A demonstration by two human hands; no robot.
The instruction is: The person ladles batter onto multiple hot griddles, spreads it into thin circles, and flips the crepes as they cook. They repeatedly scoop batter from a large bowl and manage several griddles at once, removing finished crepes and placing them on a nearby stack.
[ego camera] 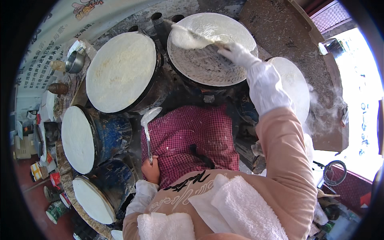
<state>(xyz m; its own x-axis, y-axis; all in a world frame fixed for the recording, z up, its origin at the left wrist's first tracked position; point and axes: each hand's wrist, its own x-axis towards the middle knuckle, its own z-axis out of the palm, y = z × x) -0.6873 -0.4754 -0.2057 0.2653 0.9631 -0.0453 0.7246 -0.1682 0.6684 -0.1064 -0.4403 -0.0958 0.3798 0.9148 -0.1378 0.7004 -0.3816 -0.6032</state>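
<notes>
My left hand (pixel 151 170) is closed on the handle of a batter-coated metal ladle (pixel 151 114), held upright near my checked apron (pixel 192 135). In front of me, my right hand (pixel 227 51) grips a batter spreader (pixel 207 39) over a round griddle (pixel 207 66). White batter (pixel 187 39) lies piled against the spreader at the far left of that griddle, and a thin, streaky layer covers the rest. A griddle to its left carries a pale round sheet of batter (pixel 121 72). Another pale sheet (pixel 291 84) lies on the griddle to the right, partly behind my sleeve.
Along the left stand blue drum stoves (pixel 112 138) with pale-topped griddles (pixel 78 139). A metal pot (pixel 75 62) and a brown jar (pixel 58 88) rest on the left ledge. Steam rises beside a brown board (pixel 300 45) at right. A bicycle wheel (pixel 335 172) shows farther right.
</notes>
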